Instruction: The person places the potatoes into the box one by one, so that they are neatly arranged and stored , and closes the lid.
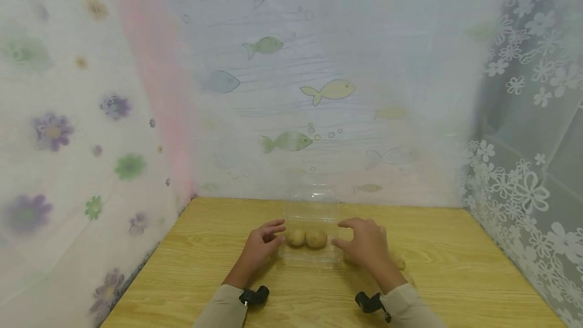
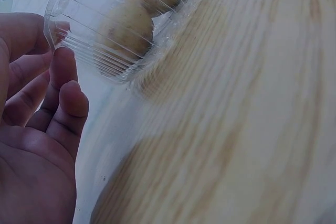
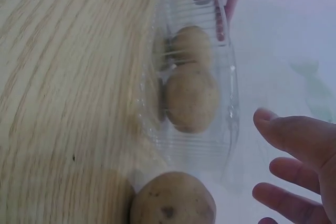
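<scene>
A clear plastic clamshell container (image 1: 309,258) stands on the table with its lid (image 1: 313,209) raised at the back. Inside lie two potatoes, a left one (image 1: 296,237) and a right one (image 1: 316,239), side by side. My left hand (image 1: 264,244) pinches the container's left rim between thumb and fingers, as the left wrist view shows. On the other side, my right hand (image 1: 366,241) is spread, thumb and fingers apart, beside the right wall. Below that hand, a loose potato (image 3: 173,200) lies right by the container's end.
Another potato (image 1: 398,260) shows partly behind the right wrist. The wood-grain table (image 1: 218,221) meets a curtain with printed fish (image 1: 328,90) at the back. Flowered curtains (image 1: 54,130) hang at both sides. Each wrist wears a black camera (image 1: 255,296).
</scene>
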`<state>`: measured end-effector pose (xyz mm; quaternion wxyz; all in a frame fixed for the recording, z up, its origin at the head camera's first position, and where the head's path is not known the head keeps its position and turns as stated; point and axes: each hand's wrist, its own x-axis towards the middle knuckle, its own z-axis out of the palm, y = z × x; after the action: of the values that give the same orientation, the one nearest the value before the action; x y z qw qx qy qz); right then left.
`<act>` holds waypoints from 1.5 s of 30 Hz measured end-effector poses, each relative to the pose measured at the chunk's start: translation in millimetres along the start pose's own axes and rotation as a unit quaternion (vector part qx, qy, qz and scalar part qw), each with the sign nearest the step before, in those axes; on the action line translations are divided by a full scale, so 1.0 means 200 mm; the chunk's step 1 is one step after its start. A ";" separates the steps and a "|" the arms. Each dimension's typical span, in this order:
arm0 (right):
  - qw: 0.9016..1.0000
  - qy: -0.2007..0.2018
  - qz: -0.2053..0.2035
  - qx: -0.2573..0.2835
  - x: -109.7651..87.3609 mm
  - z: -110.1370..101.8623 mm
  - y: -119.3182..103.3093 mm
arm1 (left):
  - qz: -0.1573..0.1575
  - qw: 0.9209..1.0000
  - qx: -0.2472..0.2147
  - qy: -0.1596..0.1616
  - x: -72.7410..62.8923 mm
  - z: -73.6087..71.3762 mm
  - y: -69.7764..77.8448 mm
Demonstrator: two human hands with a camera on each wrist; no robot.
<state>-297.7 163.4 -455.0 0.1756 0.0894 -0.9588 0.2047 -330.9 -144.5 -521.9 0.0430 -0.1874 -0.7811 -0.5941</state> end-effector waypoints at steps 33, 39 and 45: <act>0.987 -0.043 0.014 0.156 -0.04 -0.12 0.23 | 0.003 1.000 0.012 0.002 0.00 0.00 0.00; 0.985 -0.056 0.022 0.164 -0.04 -0.12 0.24 | 0.003 1.000 0.009 0.004 0.00 0.00 0.01; 0.979 -0.078 0.032 0.184 -0.04 -0.11 0.23 | -0.004 1.000 0.005 0.001 0.00 0.00 0.02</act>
<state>-295.1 214.1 -456.0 0.0745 0.1051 -0.9178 0.3756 -329.7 -143.3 -519.4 0.0425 -0.1834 -0.7847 -0.5906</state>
